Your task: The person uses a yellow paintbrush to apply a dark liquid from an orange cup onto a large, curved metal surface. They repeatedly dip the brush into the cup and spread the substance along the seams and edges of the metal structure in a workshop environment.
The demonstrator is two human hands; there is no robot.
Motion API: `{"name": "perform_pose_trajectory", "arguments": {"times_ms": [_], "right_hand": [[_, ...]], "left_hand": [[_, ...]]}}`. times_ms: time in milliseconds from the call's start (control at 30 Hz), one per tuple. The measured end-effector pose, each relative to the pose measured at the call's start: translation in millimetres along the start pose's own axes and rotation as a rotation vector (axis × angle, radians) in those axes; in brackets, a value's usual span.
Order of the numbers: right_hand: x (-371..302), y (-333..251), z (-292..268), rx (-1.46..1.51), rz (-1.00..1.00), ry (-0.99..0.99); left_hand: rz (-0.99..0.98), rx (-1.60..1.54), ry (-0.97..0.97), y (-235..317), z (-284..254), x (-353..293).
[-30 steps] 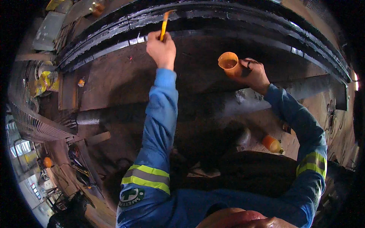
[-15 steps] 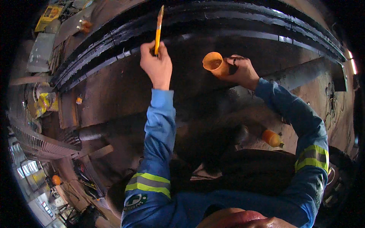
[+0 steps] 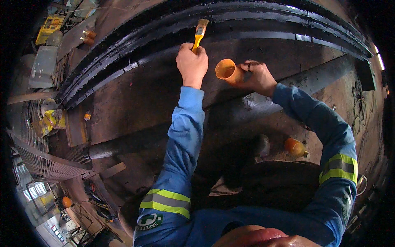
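Black beams [image 3: 242,27] block low passage ahead of the left fingers [image 3: 200,52], orange cup [image 3: 227,71] and right hand [image 3: 260,78] obstruct their right, room leftward over brown floor [image 3: 144,92].

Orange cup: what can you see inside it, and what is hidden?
In the orange cup, held by the right hand, the orange inner wall shows; its side covers the bottom, so any contents are unclear.
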State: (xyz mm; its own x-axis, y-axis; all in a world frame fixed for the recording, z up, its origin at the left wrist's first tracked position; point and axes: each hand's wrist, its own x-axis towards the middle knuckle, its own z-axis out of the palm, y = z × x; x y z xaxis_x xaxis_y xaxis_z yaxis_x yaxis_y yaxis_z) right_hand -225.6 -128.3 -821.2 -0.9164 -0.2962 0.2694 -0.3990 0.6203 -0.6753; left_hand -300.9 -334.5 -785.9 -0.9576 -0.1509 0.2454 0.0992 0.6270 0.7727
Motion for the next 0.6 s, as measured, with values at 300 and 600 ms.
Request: {"name": "perform_pose_trajectory", "arguments": {"times_ms": [300,600], "right_hand": [[-2,0,-2,0.006,-0.034,0.039],[2,-1,1,0.028,0.038,0.006]], "left_hand": [[0.022,-0.350,0.194,18,22,11],[0.081,-0.332,0.215,-15,16,-28]]}}
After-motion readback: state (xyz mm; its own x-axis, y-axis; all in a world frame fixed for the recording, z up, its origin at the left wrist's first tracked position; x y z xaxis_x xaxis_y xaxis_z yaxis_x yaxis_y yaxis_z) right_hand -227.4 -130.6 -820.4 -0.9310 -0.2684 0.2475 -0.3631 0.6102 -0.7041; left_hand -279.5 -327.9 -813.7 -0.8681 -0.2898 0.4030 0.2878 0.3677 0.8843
